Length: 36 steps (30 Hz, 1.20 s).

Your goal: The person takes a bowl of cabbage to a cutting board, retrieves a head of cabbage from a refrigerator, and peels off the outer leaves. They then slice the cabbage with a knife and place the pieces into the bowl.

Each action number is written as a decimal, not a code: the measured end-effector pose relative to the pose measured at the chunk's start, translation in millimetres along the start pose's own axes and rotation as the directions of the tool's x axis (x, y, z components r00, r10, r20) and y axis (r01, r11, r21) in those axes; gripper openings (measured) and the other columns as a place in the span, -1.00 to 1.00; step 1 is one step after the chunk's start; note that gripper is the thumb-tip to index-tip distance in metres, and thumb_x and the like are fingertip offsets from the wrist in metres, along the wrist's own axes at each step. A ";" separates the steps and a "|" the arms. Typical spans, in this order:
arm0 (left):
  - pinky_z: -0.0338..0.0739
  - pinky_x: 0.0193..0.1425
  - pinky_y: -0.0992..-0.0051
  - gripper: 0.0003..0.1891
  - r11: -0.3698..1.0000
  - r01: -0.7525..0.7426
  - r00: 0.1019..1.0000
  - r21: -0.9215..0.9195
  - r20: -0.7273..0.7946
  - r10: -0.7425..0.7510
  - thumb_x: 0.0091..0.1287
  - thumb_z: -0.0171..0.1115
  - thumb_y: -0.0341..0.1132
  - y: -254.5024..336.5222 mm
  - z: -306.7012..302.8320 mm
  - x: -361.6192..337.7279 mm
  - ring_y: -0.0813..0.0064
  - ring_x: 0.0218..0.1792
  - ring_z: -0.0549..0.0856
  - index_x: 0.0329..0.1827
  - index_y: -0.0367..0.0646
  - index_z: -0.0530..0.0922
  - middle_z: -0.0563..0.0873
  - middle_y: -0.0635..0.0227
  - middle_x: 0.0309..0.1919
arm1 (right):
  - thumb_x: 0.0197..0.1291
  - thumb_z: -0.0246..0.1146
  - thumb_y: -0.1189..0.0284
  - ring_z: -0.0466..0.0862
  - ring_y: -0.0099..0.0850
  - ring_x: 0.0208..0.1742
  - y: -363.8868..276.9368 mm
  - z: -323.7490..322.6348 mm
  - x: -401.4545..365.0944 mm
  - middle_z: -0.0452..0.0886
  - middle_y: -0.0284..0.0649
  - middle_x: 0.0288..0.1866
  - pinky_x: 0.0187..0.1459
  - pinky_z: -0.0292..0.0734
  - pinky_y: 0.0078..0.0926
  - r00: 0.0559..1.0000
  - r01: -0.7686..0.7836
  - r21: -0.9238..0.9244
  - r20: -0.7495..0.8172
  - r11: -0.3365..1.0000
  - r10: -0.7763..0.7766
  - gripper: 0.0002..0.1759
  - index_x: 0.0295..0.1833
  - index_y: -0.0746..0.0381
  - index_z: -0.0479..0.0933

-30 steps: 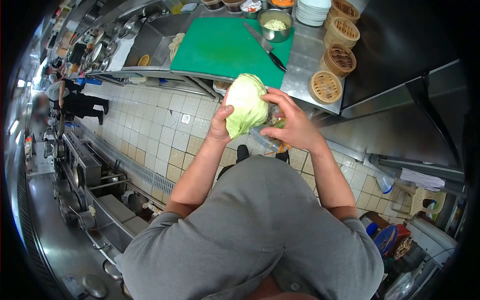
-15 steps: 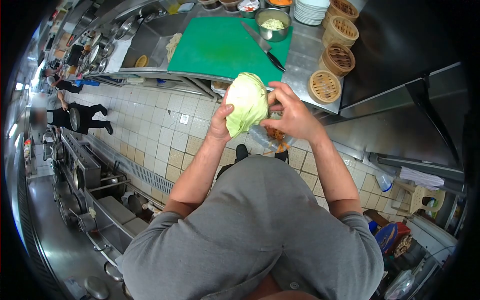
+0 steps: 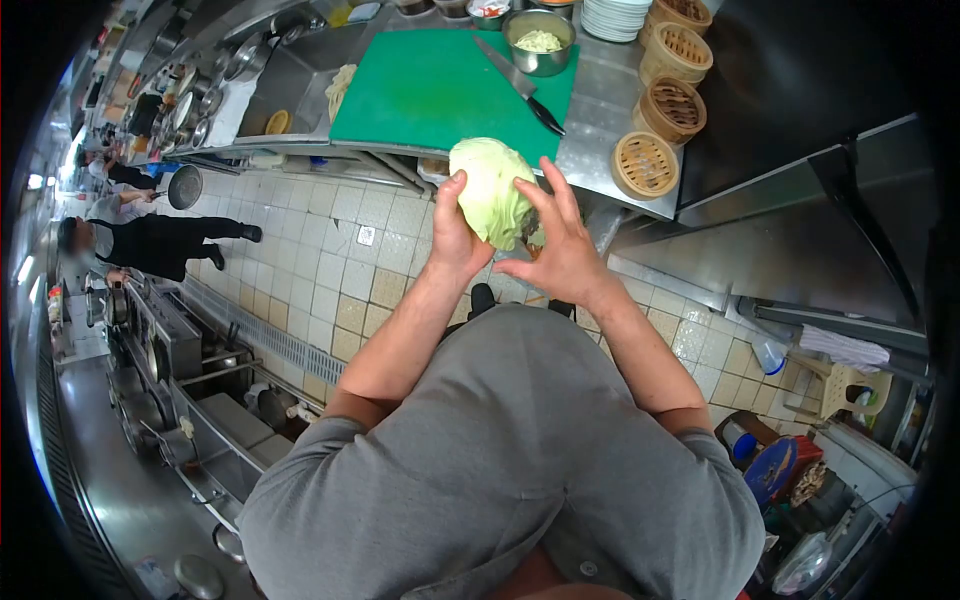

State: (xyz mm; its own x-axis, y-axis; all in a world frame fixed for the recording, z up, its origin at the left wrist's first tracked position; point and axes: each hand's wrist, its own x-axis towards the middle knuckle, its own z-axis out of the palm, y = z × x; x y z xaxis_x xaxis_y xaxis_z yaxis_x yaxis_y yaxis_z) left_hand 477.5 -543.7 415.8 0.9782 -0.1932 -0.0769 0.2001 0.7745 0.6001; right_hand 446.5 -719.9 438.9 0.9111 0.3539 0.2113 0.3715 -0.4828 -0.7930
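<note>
A pale green cabbage (image 3: 488, 185) is up in front of me, over the near edge of the counter. My left hand (image 3: 458, 238) grips it from the left, thumb along its side. On the other side, my right hand (image 3: 568, 258) has its fingers spread, with a fingertip against the leaves and the thumb apart from them. Beyond the cabbage lies a green cutting board (image 3: 410, 90). A knife with a black handle (image 3: 546, 115) rests on it, beside a metal bowl (image 3: 541, 62) of chopped pale green pieces.
Bamboo steamers (image 3: 645, 166) and stacked white plates (image 3: 612, 18) stand on the counter at the right. A sink (image 3: 290, 95) is left of the board. A co-worker in a dark apron (image 3: 150, 245) stands at the far left, near a round pan (image 3: 185, 187). A plastic bag (image 3: 603, 222) hangs below the counter.
The cabbage has turned and tilted in my left hand. My right hand has spread its fingers and shifted slightly left. At the far left, the co-worker and the pan have changed position.
</note>
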 end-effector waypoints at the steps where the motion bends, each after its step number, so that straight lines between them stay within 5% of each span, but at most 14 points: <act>1: 0.53 0.52 0.08 -0.26 1.000 0.005 0.998 -0.010 -0.055 -0.005 0.51 0.14 0.18 -0.2 4.3 0.6 0.15 0.41 0.66 0.54 -0.22 0.45 0.67 0.12 0.38 | -0.06 0.75 0.30 0.21 0.17 0.73 2.8 5.3 -1.2 0.04 0.07 0.78 0.67 0.28 0.05 0.996 0.060 -0.016 -0.072 0.998 -0.061 0.11 0.63 0.00 0.33; 6: 0.49 0.55 0.09 -0.28 0.999 -0.045 0.996 -0.018 -0.076 0.043 0.47 0.25 0.13 -13.0 -1.7 7.1 0.15 0.40 0.64 0.52 -0.20 0.46 0.66 0.15 0.37 | 0.09 0.66 0.39 0.34 0.15 0.65 18.7 23.4 -1.1 0.25 0.11 0.67 0.57 0.38 0.03 0.965 0.099 0.020 -0.244 0.995 -0.092 -0.23 0.41 0.16 0.50; 8: 0.46 0.56 0.09 -0.28 0.996 -0.087 0.993 -0.018 -0.079 0.085 0.45 0.28 0.11 -15.4 -3.6 10.0 0.16 0.41 0.63 0.52 -0.20 0.45 0.66 0.17 0.37 | 0.19 0.55 0.49 0.52 0.10 0.51 26.9 24.6 1.8 0.49 0.08 0.50 0.46 0.50 -0.03 0.930 0.186 0.009 -0.325 0.983 -0.173 -0.52 0.21 0.23 0.59; 11: 0.42 0.60 0.10 -0.28 0.994 -0.062 0.998 -0.089 -0.020 0.061 0.41 0.37 0.05 -12.3 -4.2 8.6 0.15 0.44 0.59 0.52 -0.19 0.44 0.64 0.19 0.37 | 0.21 0.49 0.55 0.65 0.02 0.36 29.6 21.8 1.7 0.65 -0.01 0.31 0.34 0.60 -0.11 0.897 0.226 0.017 -0.394 0.974 -0.201 -0.68 0.08 0.24 0.64; 15: 0.41 0.61 0.10 -0.27 0.995 -0.093 0.995 -0.036 -0.025 0.092 0.41 0.40 0.03 -14.5 -9.0 7.4 0.16 0.46 0.58 0.52 -0.18 0.42 0.62 0.19 0.38 | 0.20 0.47 0.56 0.70 -0.03 0.26 19.1 16.1 1.9 0.72 -0.08 0.18 0.25 0.64 -0.13 0.904 0.156 0.019 -0.406 0.988 -0.134 -0.71 0.04 0.23 0.67; 17: 0.41 0.61 0.09 -0.27 0.995 -0.099 0.995 -0.033 -0.022 0.099 0.41 0.41 0.03 -15.6 -11.5 7.1 0.16 0.46 0.57 0.53 -0.18 0.41 0.61 0.19 0.38 | 0.19 0.48 0.57 0.72 -0.07 0.18 11.2 11.4 2.8 0.74 -0.12 0.16 0.16 0.66 -0.15 0.881 0.234 -0.121 -0.393 0.965 -0.263 -0.73 0.02 0.23 0.70; 19: 0.44 0.59 0.05 -0.36 0.990 -0.110 0.994 -0.092 -0.006 0.110 0.48 0.38 -0.16 -17.1 -13.8 5.6 0.19 0.43 0.56 0.55 0.06 0.30 0.55 0.26 0.38 | 0.18 0.48 0.57 0.74 -0.08 0.10 16.2 12.8 1.0 0.76 -0.13 0.09 0.09 0.67 -0.17 0.885 0.232 -0.153 -0.376 0.961 -0.273 -0.72 0.03 0.23 0.71; 21: 0.42 0.62 0.07 -0.32 0.993 -0.108 0.994 -0.040 -0.009 0.108 0.45 0.40 -0.08 -16.4 -8.2 3.1 0.18 0.46 0.55 0.56 -0.05 0.34 0.57 0.23 0.40 | 0.18 0.49 0.57 0.75 -0.09 0.02 24.5 15.2 2.2 0.78 -0.15 0.02 0.03 0.68 -0.19 0.889 0.230 -0.187 -0.359 0.955 -0.284 -0.71 0.04 0.23 0.71; 24: 0.38 0.65 0.10 -0.24 0.996 -0.092 0.996 0.005 -0.009 0.093 0.41 0.42 0.00 -15.0 -5.4 0.2 0.17 0.49 0.54 0.56 -0.17 0.37 0.58 0.19 0.42 | 0.23 0.47 0.56 0.77 -0.18 -0.16 36.6 21.3 2.9 0.78 -0.17 -0.17 -0.11 0.68 -0.28 0.858 0.199 -0.076 -0.469 0.977 -0.211 -0.75 0.02 0.25 0.71; 26: 0.38 0.65 0.10 -0.23 0.997 -0.080 0.997 -0.001 0.000 0.080 0.40 0.43 0.00 -14.5 -7.0 0.3 0.17 0.50 0.54 0.57 -0.17 0.37 0.58 0.19 0.43 | 0.36 0.41 0.54 0.75 -0.44 -0.32 38.8 21.8 0.7 0.78 -0.24 -0.29 -0.24 0.64 -0.43 0.885 -0.041 0.309 -0.430 0.950 0.178 -0.86 -0.01 0.30 0.68; 27: 0.40 0.64 0.08 -0.27 0.996 -0.065 0.997 -0.055 0.043 0.067 0.42 0.41 -0.09 -14.3 -10.0 0.4 0.18 0.50 0.53 0.59 -0.09 0.32 0.55 0.22 0.44 | 0.36 0.41 0.54 0.75 -0.44 -0.32 37.5 21.0 0.7 0.78 -0.24 -0.29 -0.24 0.64 -0.43 0.885 -0.042 0.309 -0.430 0.950 0.179 -0.86 -0.01 0.30 0.68; 29: 0.43 0.63 0.07 -0.28 0.993 -0.045 0.995 -0.108 0.088 0.054 0.44 0.40 -0.18 -13.4 -11.6 -0.4 0.20 0.50 0.52 0.61 0.00 0.26 0.52 0.24 0.44 | 0.48 0.35 0.52 0.70 -0.67 -0.32 32.0 15.2 1.7 0.79 -0.33 -0.25 -0.29 0.58 -0.56 0.874 -0.056 0.596 -0.359 0.801 0.329 -0.90 -0.04 0.35 0.64; 34: 0.39 0.67 0.07 -0.18 0.996 -0.016 0.993 -0.085 0.116 0.026 0.42 0.40 -0.19 -15.4 -18.5 -4.0 0.19 0.54 0.48 0.69 -0.04 0.19 0.50 0.20 0.48 | 0.55 0.29 0.53 0.73 -0.67 -0.28 26.2 2.9 -1.4 0.79 -0.31 -0.23 -0.29 0.60 -0.59 0.877 -0.104 0.594 -0.323 0.798 0.355 -0.91 0.00 0.36 0.58; 36: 0.38 0.68 0.05 -0.13 0.997 -0.019 0.995 -0.080 0.099 0.027 0.41 0.39 -0.20 -14.2 -18.4 -7.2 0.17 0.57 0.46 0.73 0.00 0.13 0.47 0.19 0.51 | 0.61 0.21 0.50 0.74 -0.61 -0.30 28.4 1.4 0.6 0.78 -0.26 -0.27 -0.26 0.64 -0.55 0.810 -0.048 0.487 -0.492 0.872 0.319 -0.89 0.06 0.34 0.55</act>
State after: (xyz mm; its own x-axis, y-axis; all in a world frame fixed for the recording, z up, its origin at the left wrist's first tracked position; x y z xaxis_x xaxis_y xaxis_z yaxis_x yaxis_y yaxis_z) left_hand 468.6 -542.1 393.2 0.9728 -0.2308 0.0181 0.1855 0.8240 0.5354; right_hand 457.4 -732.4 415.7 0.9444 -0.2617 0.1990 0.1930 -0.0485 -0.9800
